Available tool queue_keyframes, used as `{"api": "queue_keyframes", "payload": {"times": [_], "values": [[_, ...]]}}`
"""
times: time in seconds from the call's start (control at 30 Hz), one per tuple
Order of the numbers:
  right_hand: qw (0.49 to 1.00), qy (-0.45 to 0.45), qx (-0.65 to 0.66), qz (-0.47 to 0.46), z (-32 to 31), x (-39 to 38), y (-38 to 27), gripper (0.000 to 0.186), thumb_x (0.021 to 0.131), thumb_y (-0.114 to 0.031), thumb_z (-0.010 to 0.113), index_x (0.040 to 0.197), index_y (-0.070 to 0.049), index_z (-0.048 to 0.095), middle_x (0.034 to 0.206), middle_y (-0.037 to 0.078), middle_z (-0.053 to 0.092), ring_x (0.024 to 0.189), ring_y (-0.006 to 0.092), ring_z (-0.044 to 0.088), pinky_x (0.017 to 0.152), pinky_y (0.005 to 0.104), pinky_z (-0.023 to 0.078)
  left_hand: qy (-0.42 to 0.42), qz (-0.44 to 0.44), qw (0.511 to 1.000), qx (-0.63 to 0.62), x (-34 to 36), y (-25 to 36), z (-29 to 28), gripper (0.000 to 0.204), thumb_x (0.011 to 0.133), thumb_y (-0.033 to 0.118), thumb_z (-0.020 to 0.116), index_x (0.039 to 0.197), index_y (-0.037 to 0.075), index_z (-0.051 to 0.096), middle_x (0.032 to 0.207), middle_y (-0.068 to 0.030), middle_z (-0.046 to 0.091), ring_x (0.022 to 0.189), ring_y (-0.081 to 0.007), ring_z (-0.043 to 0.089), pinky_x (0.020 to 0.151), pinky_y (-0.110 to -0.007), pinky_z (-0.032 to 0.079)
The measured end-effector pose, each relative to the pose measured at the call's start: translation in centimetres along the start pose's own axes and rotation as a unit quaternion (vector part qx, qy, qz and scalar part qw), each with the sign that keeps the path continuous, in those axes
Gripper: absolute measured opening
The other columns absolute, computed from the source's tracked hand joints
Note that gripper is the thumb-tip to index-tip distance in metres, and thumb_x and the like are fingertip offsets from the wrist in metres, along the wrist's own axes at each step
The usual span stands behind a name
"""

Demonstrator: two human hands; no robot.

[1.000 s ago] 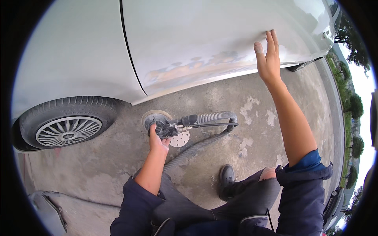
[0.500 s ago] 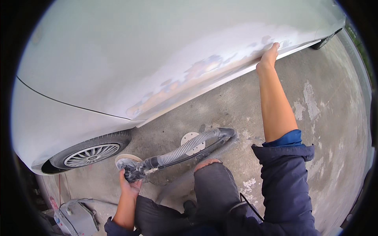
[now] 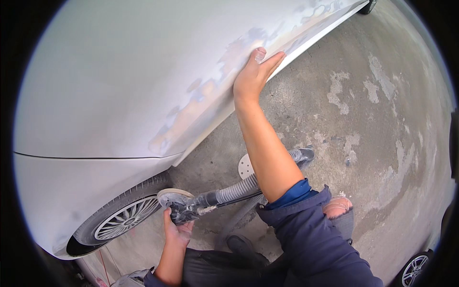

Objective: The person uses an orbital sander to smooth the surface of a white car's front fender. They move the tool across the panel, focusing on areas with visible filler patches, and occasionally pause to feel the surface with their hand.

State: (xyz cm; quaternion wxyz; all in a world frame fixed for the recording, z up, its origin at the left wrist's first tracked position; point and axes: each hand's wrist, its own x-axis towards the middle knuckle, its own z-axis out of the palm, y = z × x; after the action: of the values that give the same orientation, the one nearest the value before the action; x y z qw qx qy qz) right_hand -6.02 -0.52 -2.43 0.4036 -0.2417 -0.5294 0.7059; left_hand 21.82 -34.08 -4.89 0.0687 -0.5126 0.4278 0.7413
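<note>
A silver-white car's lower panel point(image 3: 95, 95) fills the upper left, with patchy sanded areas point(image 3: 201, 91) along its bottom. My right hand point(image 3: 253, 76) lies against this patchy band near the sill, fingers extended, thumb dusted white. My left hand point(image 3: 177, 225) grips a dusty dark pneumatic sander point(image 3: 181, 210) with a round pale pad, held by the wheel point(image 3: 126, 222). A ribbed grey hose point(image 3: 234, 190) runs from the sander to the right, partly hidden behind my right forearm. A round perforated white disc point(image 3: 245, 166) lies on the floor behind that forearm.
The mottled concrete floor point(image 3: 373, 138) spreads to the right, with my bent knee point(image 3: 337, 210) at the bottom. A second wheel point(image 3: 412, 271) shows at the lower right edge and another point(image 3: 369, 5) at the top right. Grey equipment point(image 3: 129, 278) sits at the lower left.
My right hand has slid leftward along the patchy band, and the view has shifted. My left hand still holds the sander, which now appears further right than half a second ago.
</note>
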Motion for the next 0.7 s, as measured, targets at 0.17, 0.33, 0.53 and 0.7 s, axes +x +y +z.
{"api": "queue_keyframes", "payload": {"times": [0.17,0.33,0.53,0.7], "values": [[0.998,-0.008,-0.038,-0.056,3.9,-14.6,2.9,0.099,0.104,-0.056,0.042,0.156,0.016,-0.004,0.164,0.039,-0.005,0.154,0.0522,-0.003,0.125,0.0559,0.001,-0.028,0.008,0.998,0.063,2.3,0.0,-0.3,0.05,0.09,0.047,0.065,0.126,0.013,0.063,0.124,-0.0057,0.069,0.111,-0.0263,0.069,0.098,-0.041,0.056],[0.991,-0.118,-0.055,-0.019,4.0,-27.0,1.7,0.098,0.104,-0.049,0.05,0.155,0.017,-0.003,0.163,0.041,-0.005,0.153,0.0543,0.001,0.125,0.0552,0.007,-0.076,-0.011,0.994,0.079,6.3,0.7,-2.0,0.043,0.097,0.044,0.061,0.122,0.009,0.063,0.115,-0.0079,0.071,0.104,-0.0258,0.07,0.092,-0.042,0.059],[0.959,-0.278,-0.048,-0.024,-1.5,-29.1,0.9,0.08,0.099,-0.04,0.06,0.15,0.014,0.03,0.158,0.037,0.021,0.144,0.0507,0.032,0.118,0.052,0.03,-0.203,-0.016,0.967,0.155,10.0,1.1,-2.7,0.04,0.103,0.043,0.056,0.126,0.01,0.061,0.112,-0.0081,0.072,0.103,-0.0224,0.071,0.086,-0.039,0.06],[0.827,-0.477,-0.296,0.036,-9.2,-25.3,1.3,0.034,0.087,-0.024,0.069,0.109,0.002,0.069,0.105,0.02,0.069,0.099,0.0361,0.07,0.094,0.0482,0.051,-0.11,-0.035,0.989,0.096,4.8,-3.1,4.2,0.051,0.102,0.05,0.056,0.133,0.01,0.059,0.13,-0.0063,0.067,0.119,-0.0263,0.066,0.099,-0.044,0.056]]}}
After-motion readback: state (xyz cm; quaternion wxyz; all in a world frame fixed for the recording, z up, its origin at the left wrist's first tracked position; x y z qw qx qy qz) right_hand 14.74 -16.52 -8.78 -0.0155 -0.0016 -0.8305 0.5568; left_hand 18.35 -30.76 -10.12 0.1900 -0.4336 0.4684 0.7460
